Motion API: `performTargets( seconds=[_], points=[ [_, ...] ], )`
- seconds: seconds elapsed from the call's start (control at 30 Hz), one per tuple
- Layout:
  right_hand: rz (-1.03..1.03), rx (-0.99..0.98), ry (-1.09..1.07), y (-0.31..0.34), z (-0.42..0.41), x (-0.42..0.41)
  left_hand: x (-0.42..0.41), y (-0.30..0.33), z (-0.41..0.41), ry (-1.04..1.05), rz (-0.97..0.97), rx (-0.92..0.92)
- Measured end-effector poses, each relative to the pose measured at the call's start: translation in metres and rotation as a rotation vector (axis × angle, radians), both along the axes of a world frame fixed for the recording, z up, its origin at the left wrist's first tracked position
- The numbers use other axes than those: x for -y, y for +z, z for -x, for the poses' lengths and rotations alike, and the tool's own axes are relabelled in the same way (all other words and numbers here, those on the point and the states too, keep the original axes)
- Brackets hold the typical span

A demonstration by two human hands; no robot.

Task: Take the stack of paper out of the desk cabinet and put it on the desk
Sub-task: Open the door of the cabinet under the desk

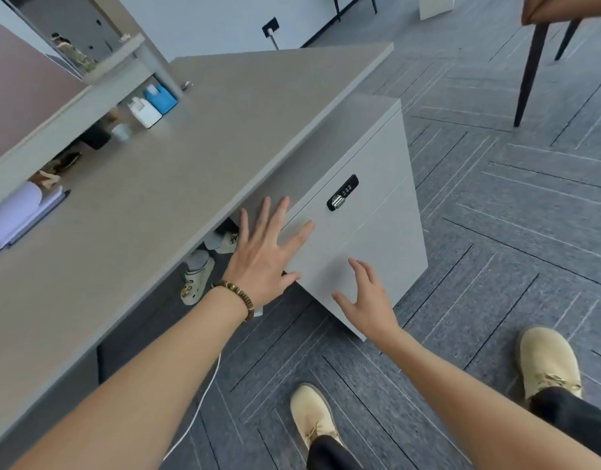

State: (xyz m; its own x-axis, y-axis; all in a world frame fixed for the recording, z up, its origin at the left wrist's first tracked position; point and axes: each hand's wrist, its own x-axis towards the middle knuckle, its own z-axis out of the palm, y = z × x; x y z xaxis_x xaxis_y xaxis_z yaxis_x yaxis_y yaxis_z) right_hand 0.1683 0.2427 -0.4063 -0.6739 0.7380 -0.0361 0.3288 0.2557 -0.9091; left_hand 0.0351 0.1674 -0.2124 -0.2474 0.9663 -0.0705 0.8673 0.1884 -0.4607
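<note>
A grey desk cabinet (377, 232) stands under the right end of the grey desk (197, 157). Its drawers are closed, and a black combination lock (341, 193) sits on the upper front. The stack of paper is hidden from view. My left hand (265, 256), with a bead bracelet at the wrist, is spread flat with fingers apart at the cabinet's left front edge. My right hand (367, 300) hovers open in front of the lower drawer, fingers apart and holding nothing.
A blue bottle (160, 96) and a white bottle (143, 111) stand under a shelf at the desk's back. White papers (17, 212) lie at its left edge. Another person's clogs (197, 279) are under the desk. My boots (312, 415) and a white cable (197, 408) are on the carpet. A chair leg (530, 69) stands far right.
</note>
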Motion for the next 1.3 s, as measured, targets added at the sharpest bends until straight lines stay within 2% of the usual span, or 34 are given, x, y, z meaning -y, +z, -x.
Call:
performTargets(
  seconds=[0.23,0.5,0.87,1.03,1.13,1.3],
  points=[
    [0.070,-0.068,-0.022,-0.020,0.041,0.026,-0.009,-0.002,0.007,-0.035,0.109,-0.063],
    [-0.009,-0.016,-0.182,-0.027,0.077,0.037,-0.011,-0.013,0.010,-0.034,0.039,-0.154],
    [-0.105,-0.006,-0.230,-0.033,0.077,0.022,-0.010,-0.016,0.015,-0.040,0.008,-0.166],
    [-0.163,0.058,-0.165,-0.036,0.052,0.019,-0.010,-0.016,0.013,-0.013,0.014,-0.146],
    [-0.259,0.082,-0.115,-0.035,0.024,0.010,-0.011,-0.013,0.010,0.023,0.009,-0.105],
    [-0.598,0.104,0.147,-0.023,-0.026,-0.019,-0.011,-0.005,0.004,0.085,0.064,-0.049]
  ],
)
